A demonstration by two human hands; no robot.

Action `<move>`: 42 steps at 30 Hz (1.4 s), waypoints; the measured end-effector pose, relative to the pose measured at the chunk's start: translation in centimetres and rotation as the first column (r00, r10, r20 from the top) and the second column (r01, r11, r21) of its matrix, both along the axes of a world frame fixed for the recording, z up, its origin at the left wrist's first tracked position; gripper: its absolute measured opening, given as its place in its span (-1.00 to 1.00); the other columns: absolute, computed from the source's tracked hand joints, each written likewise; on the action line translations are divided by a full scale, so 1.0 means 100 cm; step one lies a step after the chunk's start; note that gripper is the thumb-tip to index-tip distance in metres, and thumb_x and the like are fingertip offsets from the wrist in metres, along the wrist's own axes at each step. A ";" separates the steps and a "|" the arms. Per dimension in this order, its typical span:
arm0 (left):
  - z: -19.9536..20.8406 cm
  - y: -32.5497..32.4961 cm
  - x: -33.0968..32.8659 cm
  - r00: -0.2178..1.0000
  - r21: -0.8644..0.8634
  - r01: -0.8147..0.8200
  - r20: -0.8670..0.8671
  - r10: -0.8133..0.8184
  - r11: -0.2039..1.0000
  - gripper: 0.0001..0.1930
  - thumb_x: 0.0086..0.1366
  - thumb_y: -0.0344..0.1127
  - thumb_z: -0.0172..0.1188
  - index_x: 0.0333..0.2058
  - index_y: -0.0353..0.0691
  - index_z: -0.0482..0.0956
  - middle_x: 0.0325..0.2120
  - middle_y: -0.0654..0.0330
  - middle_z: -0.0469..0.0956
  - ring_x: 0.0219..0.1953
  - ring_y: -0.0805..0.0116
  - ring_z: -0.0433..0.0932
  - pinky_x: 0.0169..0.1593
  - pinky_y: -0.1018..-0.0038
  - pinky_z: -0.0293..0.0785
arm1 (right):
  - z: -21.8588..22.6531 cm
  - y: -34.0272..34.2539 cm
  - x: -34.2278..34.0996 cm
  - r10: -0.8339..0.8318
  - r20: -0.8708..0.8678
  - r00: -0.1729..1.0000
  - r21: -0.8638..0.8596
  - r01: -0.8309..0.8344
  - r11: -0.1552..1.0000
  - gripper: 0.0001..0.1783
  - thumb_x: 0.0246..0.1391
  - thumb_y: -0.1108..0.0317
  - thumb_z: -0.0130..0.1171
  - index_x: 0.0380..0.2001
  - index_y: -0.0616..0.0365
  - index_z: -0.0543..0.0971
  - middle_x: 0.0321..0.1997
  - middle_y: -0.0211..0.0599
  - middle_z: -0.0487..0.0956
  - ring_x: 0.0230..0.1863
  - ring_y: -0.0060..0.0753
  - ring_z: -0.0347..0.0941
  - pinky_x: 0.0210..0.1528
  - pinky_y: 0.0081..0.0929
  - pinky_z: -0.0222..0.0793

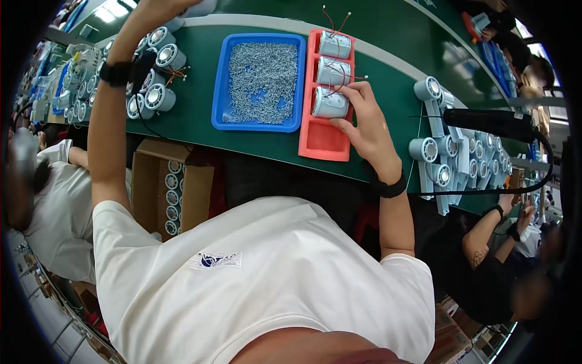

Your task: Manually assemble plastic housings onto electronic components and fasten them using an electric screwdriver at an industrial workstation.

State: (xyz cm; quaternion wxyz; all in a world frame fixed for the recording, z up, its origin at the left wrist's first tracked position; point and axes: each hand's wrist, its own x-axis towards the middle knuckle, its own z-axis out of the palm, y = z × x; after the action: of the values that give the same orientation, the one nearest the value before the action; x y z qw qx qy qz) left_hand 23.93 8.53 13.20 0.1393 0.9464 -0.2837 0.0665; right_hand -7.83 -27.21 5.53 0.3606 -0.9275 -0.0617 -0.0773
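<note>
Right hand on the nearest white cylinder (pixel 328 105) in the red holder (pixel 325 142).
Cylinder lies in the third compartment from the far end, two similar wired ones beyond it; right hand (pixel 371 130) has thumb and fingers apart around its right end, can't tell if clamped; blue tray (pixel 222 79) of small metal screws (pixel 262 76) just left of the holder; left hand (pixel 156 10) at the top edge, fingers cut off, can't tell its grip; round-faced white units (pixel 160 97) grouped at left on the green desk (pixel 195 85); bracketed white units (pixel 424 149) at right, black corded tool (pixel 488 124) above them.
</note>
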 end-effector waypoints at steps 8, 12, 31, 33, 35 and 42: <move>-0.053 -0.131 -0.279 0.664 -0.619 -0.047 -0.606 -0.439 0.784 -0.63 0.24 -0.14 0.39 -0.12 -0.33 0.65 -0.47 0.16 0.54 -0.47 0.38 0.51 -0.33 0.49 0.50 | 0.006 -0.005 -0.017 -0.059 -0.103 0.993 0.201 0.079 0.976 -0.38 -0.11 0.53 0.41 0.10 0.24 0.48 0.19 -0.19 0.39 0.10 -0.17 0.48 0.05 -0.40 0.43; -0.089 -0.157 -0.308 0.888 -0.663 0.053 -0.311 -0.340 0.746 -0.59 0.22 -0.17 0.42 -0.07 -0.34 0.61 -0.28 0.07 0.50 -0.29 0.23 0.56 -0.20 0.39 0.54 | 0.031 -0.008 -0.053 -0.035 -0.138 0.990 0.405 0.089 0.910 -0.32 -0.12 0.54 0.42 0.15 0.20 0.48 0.22 -0.19 0.40 0.14 -0.20 0.47 0.06 -0.41 0.44; -0.118 -0.145 -0.297 0.826 -0.708 0.255 -0.195 -0.529 0.658 -0.40 0.06 -0.37 0.52 0.10 -0.20 0.52 -0.01 0.07 0.35 -0.06 0.14 0.49 -0.04 0.30 0.56 | -0.011 0.010 -0.064 0.011 0.046 0.999 0.112 -0.016 0.994 -0.44 -0.11 0.47 0.45 0.01 0.18 0.50 0.10 -0.22 0.46 0.03 -0.22 0.51 -0.09 -0.42 0.50; -0.113 -0.142 -0.293 0.817 -0.709 0.269 -0.190 -0.544 0.652 -0.39 0.06 -0.35 0.53 0.11 -0.19 0.52 -0.02 0.07 0.35 -0.06 0.15 0.49 -0.05 0.31 0.56 | -0.008 0.005 -0.057 0.040 -0.034 0.999 0.156 -0.034 0.987 -0.43 -0.09 0.46 0.44 0.05 0.16 0.50 0.13 -0.24 0.45 0.04 -0.25 0.50 -0.11 -0.43 0.51; -0.103 -0.139 -0.292 0.795 -0.680 0.234 -0.278 -0.540 0.695 -0.38 0.06 -0.30 0.54 0.12 -0.20 0.52 -0.03 0.06 0.37 -0.11 0.15 0.50 -0.08 0.31 0.57 | -0.001 0.001 -0.056 0.055 -0.070 0.996 0.176 -0.042 0.983 -0.42 -0.09 0.46 0.44 0.07 0.15 0.50 0.15 -0.25 0.45 0.05 -0.26 0.50 -0.12 -0.44 0.51; -0.094 -0.156 -0.259 0.922 -0.589 0.122 -0.231 -0.311 0.799 -0.37 0.07 -0.28 0.54 0.13 -0.25 0.52 -0.09 0.05 0.43 -0.22 0.14 0.55 -0.14 0.30 0.59 | 0.003 -0.034 -0.048 -0.146 -0.189 0.971 0.533 0.226 0.815 -0.53 0.16 0.44 0.30 0.14 0.19 0.49 0.10 -0.24 0.55 -0.06 -0.46 0.56 -0.16 -0.53 0.53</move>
State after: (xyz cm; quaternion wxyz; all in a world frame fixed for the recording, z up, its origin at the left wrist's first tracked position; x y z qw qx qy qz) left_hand -2.01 -7.03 3.83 0.4626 0.8214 -0.3329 -0.0219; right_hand -12.65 -30.58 5.86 0.6060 -0.7890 0.0796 -0.0620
